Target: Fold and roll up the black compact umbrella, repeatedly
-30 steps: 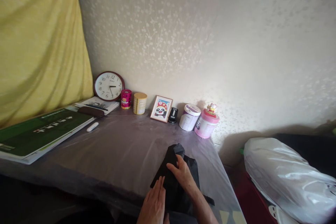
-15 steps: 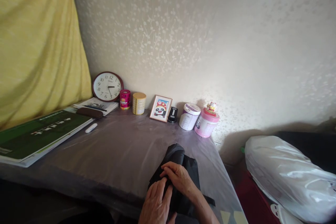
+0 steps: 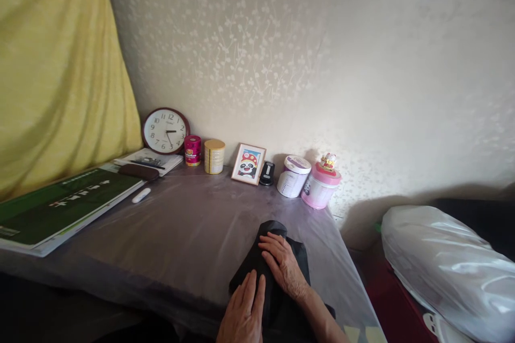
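Patterned wall (image 3: 265,53) rises beyond the hands, behind a covered table (image 3: 189,225). Left hand (image 3: 244,308) and right hand (image 3: 285,268) lie with fingers extended, grasping nothing visible; the left thumb is hidden. Beneath both, black fabric (image 3: 277,303) rests on the table, probably pressed this way to keep its folds flat. Ahead and right of the hands, a figurine (image 3: 328,162) stands on a pink tub (image 3: 319,193), whose lid seems a level perch.

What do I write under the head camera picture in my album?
Left hand and right hand on black fabric, panda picture beyond.
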Action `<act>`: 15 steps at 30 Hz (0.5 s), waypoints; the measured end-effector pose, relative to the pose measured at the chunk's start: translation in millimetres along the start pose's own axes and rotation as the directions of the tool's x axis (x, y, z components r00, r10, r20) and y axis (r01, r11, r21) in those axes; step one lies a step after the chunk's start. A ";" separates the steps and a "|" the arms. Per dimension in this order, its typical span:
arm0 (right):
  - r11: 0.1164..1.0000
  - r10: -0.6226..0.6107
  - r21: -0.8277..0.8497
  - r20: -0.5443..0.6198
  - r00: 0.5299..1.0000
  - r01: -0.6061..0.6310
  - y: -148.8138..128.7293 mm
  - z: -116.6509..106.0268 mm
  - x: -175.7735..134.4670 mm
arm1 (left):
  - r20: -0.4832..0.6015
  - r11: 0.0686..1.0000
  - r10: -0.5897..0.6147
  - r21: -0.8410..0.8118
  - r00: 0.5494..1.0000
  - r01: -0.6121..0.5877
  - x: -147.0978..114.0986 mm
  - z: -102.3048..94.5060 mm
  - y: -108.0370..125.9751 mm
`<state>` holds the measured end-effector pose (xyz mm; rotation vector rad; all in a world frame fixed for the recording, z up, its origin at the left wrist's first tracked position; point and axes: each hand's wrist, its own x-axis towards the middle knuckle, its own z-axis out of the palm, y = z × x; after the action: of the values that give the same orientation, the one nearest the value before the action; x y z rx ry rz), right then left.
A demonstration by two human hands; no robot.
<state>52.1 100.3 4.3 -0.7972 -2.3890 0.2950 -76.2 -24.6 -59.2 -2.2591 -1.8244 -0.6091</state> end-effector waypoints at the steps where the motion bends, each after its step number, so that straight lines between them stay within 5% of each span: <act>1: 1.000 0.001 -0.023 0.001 1.000 -0.001 7.5 2.4 4.0 | 0.013 1.000 0.009 -0.017 1.000 -0.008 0.4 0.7 -0.4; 8: 0.997 0.083 0.007 0.003 0.997 -0.083 53.8 13.4 36.7 | 0.102 0.994 0.016 -0.108 0.995 -0.005 1.1 1.5 -5.7; 15: 0.879 0.472 0.085 -0.012 0.881 -0.470 79.1 0.0 39.6 | 0.093 0.984 0.016 -0.178 0.996 0.000 1.1 -0.1 -5.4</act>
<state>64.2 187.3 -7.0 -1.3327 -2.1070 0.5630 -81.3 -22.4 -59.3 -2.4469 -1.8710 -0.7017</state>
